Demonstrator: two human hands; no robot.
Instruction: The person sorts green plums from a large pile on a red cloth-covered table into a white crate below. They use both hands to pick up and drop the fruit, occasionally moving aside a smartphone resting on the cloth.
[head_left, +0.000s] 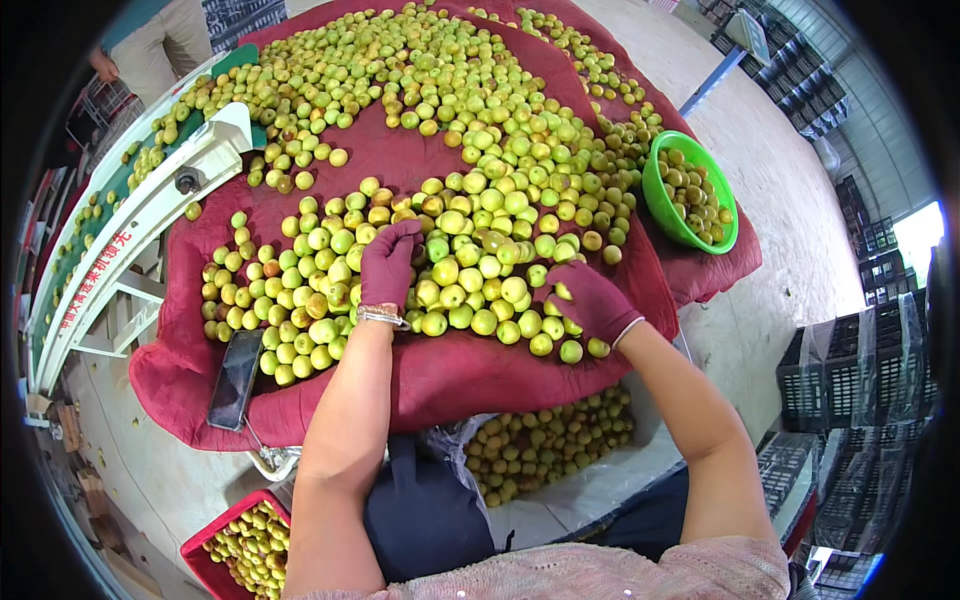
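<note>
Many green and yellowish-brown jujube-like fruits lie spread over a table covered in quilted dark red cloth. My left hand, in a maroon glove, rests among them with its fingers curled; whether a fruit is inside cannot be told. My right hand, gloved alike, is closed around a small yellow-green fruit near the right front of the pile. A smartphone lies on the cloth at the front left.
A white-sided conveyor slopes in from the left. A green plastic basket of fruit stands at the right. Below are a lined bin and a red crate, both holding fruit. Black crates are stacked right. A person stands back left.
</note>
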